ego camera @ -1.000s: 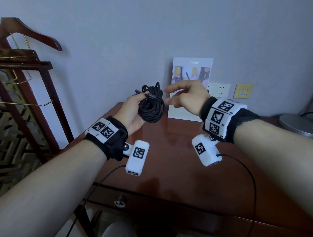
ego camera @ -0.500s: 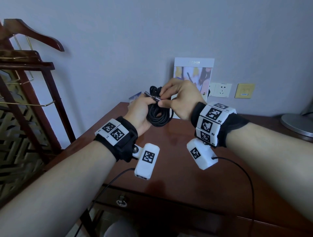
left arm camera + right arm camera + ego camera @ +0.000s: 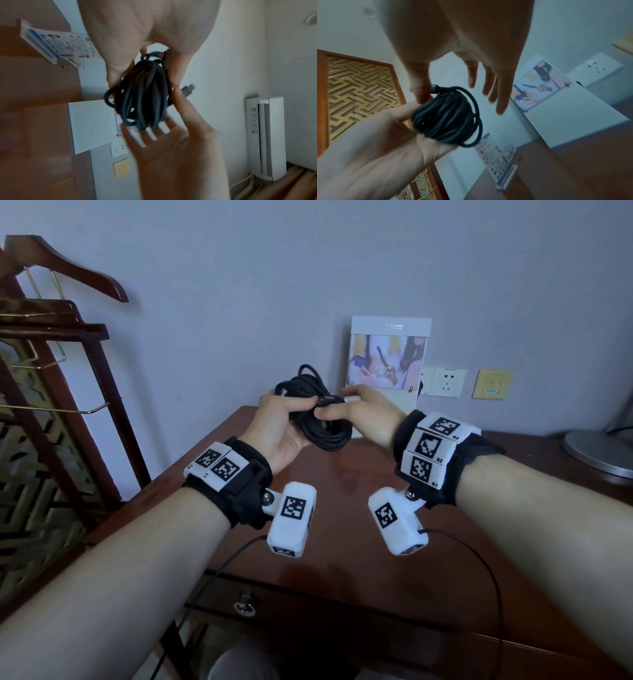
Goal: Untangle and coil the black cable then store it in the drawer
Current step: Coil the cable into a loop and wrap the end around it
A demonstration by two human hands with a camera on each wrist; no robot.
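The black cable (image 3: pixel 318 428) is wound into a thick coil and held in the air above the wooden table. My left hand (image 3: pixel 279 422) grips the coil, with the thumb across its top and the fingers behind it. The left wrist view shows the coil (image 3: pixel 142 97) hanging from that grip, a plug end sticking out on the right. My right hand (image 3: pixel 359 412) is beside the coil with its fingers straight and spread. Only its thumb (image 3: pixel 421 90) touches the cable end on the coil (image 3: pixel 447 119). The drawer (image 3: pixel 325 621) below the table edge is closed, with a ring pull (image 3: pixel 244 607).
A framed picture stand (image 3: pixel 388 361) leans on the wall behind the hands, with wall sockets (image 3: pixel 443 381) to its right. A wooden clothes rack (image 3: pixel 51 344) stands at the left. A round metal lamp base (image 3: pixel 599 451) sits far right. A leaflet holder (image 3: pixel 498 162) stands on the table (image 3: pixel 342 508).
The right hand reached the coil and pinched the cable end half a second ago. Now its fingers are spread, with only the thumb touching. The left hand kept its grip and turned the coil.
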